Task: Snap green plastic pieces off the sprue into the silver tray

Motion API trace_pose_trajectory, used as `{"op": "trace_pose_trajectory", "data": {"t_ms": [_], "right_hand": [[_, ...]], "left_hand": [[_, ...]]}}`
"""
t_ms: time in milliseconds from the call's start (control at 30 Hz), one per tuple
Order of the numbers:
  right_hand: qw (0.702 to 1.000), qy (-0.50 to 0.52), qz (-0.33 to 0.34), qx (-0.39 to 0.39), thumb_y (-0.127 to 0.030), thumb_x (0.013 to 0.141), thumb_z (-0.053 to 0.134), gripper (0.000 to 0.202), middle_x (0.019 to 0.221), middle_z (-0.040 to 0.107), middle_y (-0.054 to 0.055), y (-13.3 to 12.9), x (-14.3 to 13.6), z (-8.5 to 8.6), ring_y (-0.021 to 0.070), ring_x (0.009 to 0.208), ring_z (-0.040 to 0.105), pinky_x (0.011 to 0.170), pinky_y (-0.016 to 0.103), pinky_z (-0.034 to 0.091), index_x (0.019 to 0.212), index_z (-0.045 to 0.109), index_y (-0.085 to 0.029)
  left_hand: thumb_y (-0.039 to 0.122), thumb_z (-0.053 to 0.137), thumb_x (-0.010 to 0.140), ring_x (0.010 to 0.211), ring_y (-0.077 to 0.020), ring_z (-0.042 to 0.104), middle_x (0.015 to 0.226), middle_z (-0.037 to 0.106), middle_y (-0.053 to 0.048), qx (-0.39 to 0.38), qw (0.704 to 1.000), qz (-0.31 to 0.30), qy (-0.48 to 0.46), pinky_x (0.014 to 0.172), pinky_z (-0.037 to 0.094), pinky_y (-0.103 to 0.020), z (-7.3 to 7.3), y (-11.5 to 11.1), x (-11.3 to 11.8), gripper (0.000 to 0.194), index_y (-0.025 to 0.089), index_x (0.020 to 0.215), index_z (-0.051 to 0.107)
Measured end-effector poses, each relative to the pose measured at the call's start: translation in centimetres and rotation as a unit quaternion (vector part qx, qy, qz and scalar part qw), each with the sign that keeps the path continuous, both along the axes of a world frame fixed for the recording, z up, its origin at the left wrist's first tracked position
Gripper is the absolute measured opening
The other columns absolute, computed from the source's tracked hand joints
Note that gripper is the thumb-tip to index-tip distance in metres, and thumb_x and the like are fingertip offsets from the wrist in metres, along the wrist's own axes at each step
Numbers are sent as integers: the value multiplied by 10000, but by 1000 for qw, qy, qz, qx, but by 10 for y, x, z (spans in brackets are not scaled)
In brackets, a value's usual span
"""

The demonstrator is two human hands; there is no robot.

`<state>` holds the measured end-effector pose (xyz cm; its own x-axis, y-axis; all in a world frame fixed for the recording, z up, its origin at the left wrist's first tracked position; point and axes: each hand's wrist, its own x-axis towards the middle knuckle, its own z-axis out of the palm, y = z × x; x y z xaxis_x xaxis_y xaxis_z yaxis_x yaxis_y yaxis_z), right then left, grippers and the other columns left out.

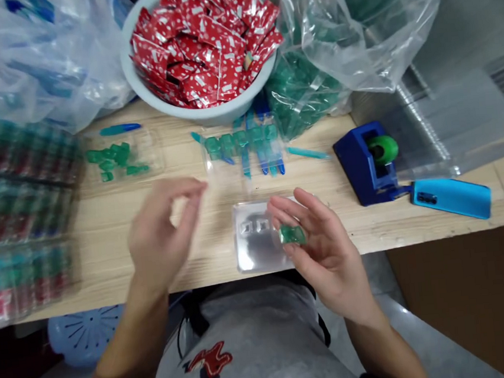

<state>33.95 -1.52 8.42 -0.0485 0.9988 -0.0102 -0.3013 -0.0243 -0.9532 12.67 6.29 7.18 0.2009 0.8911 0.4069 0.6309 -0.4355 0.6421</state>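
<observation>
The right hand [315, 245] grips a green piece [292, 234] between fingers and thumb, over the clear tray [258, 251] on the desk [105, 241]. Left of that tray, the blurred left hand [162, 233] curls thumb toward forefinger; whether they touch is unclear.
</observation>
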Motion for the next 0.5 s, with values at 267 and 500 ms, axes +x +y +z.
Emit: {"op": "trace_pose_trajectory", "data": {"t_ms": [267, 500], "right_hand": [[999, -6, 51, -16, -144, 961, 527, 527, 1453, 538, -17, -6, -3, 2, 151, 1343, 519, 1082, 320, 505, 1420, 460, -393], [983, -182, -5, 33, -195, 933, 593, 547, 1522, 448, -15, 21, 32, 13, 187, 1368, 490, 1185, 401, 385, 1427, 447, -378]], "left_hand": [[235, 559, 965, 963, -153, 648, 1004, 668, -45, 49, 984, -169, 5, 830, 552, -288, 13, -44, 53, 167, 210, 1129, 539], [163, 581, 936, 1066, -157, 625, 1110, 654, -33, -100, 986, -129, -38, 934, 523, -308, 2, -36, 14, 228, 229, 1155, 583]]}}
